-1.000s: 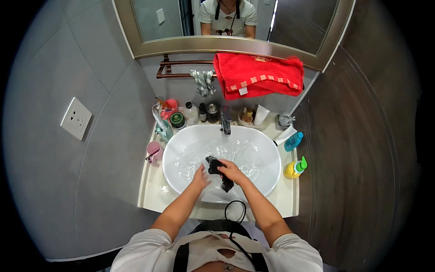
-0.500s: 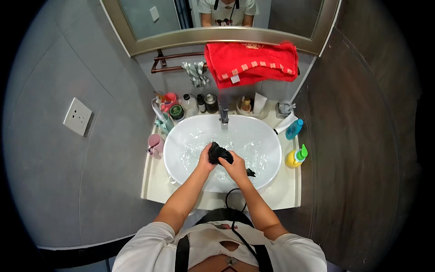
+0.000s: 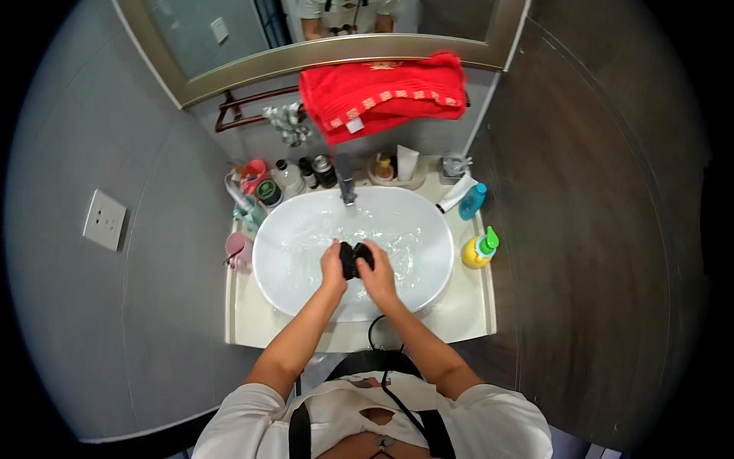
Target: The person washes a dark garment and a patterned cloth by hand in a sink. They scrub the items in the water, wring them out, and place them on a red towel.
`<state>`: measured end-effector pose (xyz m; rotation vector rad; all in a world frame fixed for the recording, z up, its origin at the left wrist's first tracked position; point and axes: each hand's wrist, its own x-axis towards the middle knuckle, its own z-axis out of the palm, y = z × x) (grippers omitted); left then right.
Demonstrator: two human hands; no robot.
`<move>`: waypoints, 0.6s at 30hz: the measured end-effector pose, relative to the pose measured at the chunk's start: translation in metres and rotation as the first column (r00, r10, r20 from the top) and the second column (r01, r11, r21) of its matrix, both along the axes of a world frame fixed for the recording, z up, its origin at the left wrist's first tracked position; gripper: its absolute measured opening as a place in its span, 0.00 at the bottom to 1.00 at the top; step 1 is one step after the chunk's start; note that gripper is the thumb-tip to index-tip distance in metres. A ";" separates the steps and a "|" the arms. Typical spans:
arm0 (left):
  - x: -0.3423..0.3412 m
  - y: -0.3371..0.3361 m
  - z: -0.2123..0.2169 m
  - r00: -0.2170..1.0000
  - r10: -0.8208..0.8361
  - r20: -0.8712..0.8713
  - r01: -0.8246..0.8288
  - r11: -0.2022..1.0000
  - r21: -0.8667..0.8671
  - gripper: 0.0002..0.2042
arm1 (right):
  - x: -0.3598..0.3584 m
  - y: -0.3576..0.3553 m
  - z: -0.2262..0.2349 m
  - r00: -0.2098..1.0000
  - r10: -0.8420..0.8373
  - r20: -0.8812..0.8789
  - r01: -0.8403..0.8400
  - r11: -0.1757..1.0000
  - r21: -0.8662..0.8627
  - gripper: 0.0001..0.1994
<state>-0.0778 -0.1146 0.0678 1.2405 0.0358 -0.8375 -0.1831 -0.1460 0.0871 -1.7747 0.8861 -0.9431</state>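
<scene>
A wet black cloth [image 3: 349, 261] is bunched up between my two hands over the middle of the white basin [image 3: 267, 287]. My left hand [image 3: 332, 265] grips its left side, and my right hand [image 3: 376, 271] presses in on its right side. Rippling clear water [image 3: 397, 237] lies in the basin around and under the cloth. Beyond my hands stands the metal faucet [image 3: 346, 180] at the basin's far rim. What kind of garment or cloth it is, I cannot make out.
A yellow pump bottle with a green top [image 3: 479, 249] and a blue bottle [image 3: 472, 201] stand at right. A pink cup [image 3: 239, 251] stands left, with several bottles and jars behind the basin. A red towel [image 3: 382, 99] hangs on the rail below the mirror [image 3: 329, 57].
My hands have drawn closer together, bunching the black cloth more tightly; its loose end at the right no longer shows. The whole view has shifted and tilted slightly.
</scene>
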 end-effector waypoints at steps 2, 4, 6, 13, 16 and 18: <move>0.010 0.004 -0.013 0.999 -0.003 -0.036 0.003 1.000 0.014 0.13 | 0.004 0.014 0.021 0.994 0.104 0.045 -0.103 0.994 -0.022 0.14; 0.005 0.011 -0.024 0.972 -0.154 -0.178 0.149 0.988 -0.037 0.14 | 0.008 0.023 0.018 0.984 0.158 -0.079 -0.157 0.987 0.019 0.11; -0.016 0.004 -0.011 0.921 -0.077 -0.382 0.045 0.995 -0.094 0.14 | 0.015 0.011 0.010 0.987 0.041 -0.153 -0.043 0.999 -0.007 0.10; -0.018 0.020 -0.035 0.928 -0.365 -0.069 0.371 0.906 0.201 0.12 | -0.017 -0.053 -0.070 0.865 0.160 -0.476 -0.122 0.986 0.111 0.16; 0.025 0.027 -0.071 0.969 -0.245 -0.029 0.247 0.964 0.094 0.11 | -0.019 -0.070 -0.106 0.917 0.126 -0.379 -0.050 0.978 0.204 0.16; 0.039 0.033 -0.061 0.955 -0.259 -0.145 0.287 0.931 0.226 0.13 | -0.021 -0.086 -0.150 0.920 0.093 -0.381 -0.005 0.974 0.225 0.17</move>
